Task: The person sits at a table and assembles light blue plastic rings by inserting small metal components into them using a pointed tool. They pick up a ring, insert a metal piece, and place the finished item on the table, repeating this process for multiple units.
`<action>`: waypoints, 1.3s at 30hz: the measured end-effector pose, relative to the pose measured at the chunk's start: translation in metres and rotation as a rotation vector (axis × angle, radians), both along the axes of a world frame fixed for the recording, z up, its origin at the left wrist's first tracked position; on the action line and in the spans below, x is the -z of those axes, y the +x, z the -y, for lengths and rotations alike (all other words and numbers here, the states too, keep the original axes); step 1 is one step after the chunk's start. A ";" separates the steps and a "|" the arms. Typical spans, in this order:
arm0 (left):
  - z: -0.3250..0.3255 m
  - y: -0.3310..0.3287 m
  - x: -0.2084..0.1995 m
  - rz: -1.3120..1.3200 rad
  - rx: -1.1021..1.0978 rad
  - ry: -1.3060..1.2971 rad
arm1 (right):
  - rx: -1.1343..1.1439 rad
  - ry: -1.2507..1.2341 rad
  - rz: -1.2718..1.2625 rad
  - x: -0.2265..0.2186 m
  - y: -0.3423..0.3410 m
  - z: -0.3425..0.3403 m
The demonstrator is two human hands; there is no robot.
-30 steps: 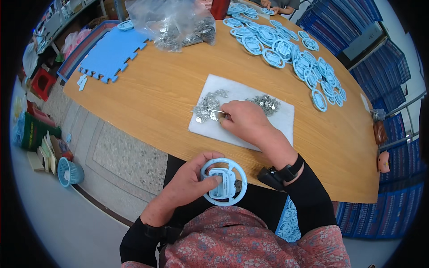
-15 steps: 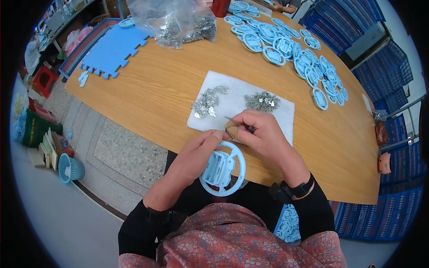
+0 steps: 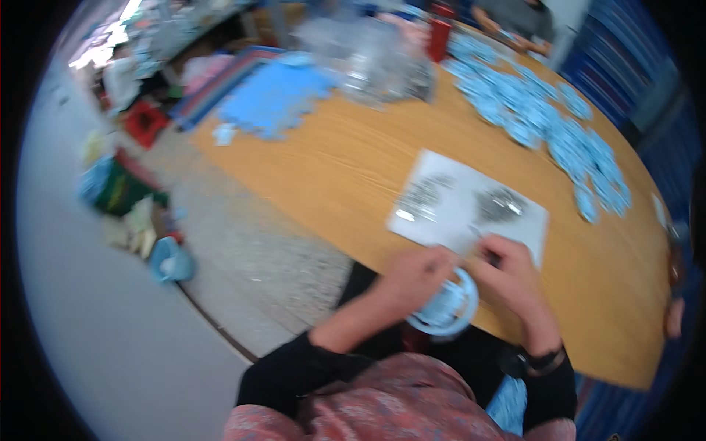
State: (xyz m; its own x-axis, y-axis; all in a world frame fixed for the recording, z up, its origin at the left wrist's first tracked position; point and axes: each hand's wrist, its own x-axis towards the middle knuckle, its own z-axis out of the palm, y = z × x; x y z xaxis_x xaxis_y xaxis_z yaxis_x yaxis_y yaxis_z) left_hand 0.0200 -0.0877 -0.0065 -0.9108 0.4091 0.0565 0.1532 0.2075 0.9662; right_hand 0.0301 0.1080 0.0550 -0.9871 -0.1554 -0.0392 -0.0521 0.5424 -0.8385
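A light blue plastic toy steering wheel (image 3: 445, 305) hangs at the table's near edge, above my lap. My left hand (image 3: 418, 279) is closed on its upper left rim. Just right of it, my right hand (image 3: 511, 273) is closed round a slim dark tool (image 3: 494, 259), blurred by motion; its exact kind is unclear. Beyond my hands lies a white pad (image 3: 457, 229) with two heaps of small metal pieces: a loose silvery left heap (image 3: 423, 200) and a darker right heap (image 3: 501, 204).
Many similar blue wheels (image 3: 522, 110) are heaped at the far right. A clear plastic bag of metal parts (image 3: 375, 70), a red cylinder (image 3: 440, 33) and a blue foam mat (image 3: 276, 95) stand along the far side. Another person (image 3: 518, 26) sits across the table.
The view has swung, so the whole scene sits further right and lower, and is blurred. My hands still hold the wheel and tool; the person across the table shows more.
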 end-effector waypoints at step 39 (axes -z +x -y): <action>-0.007 -0.036 0.028 0.315 0.256 0.196 | 0.211 -0.450 0.137 0.035 0.043 -0.053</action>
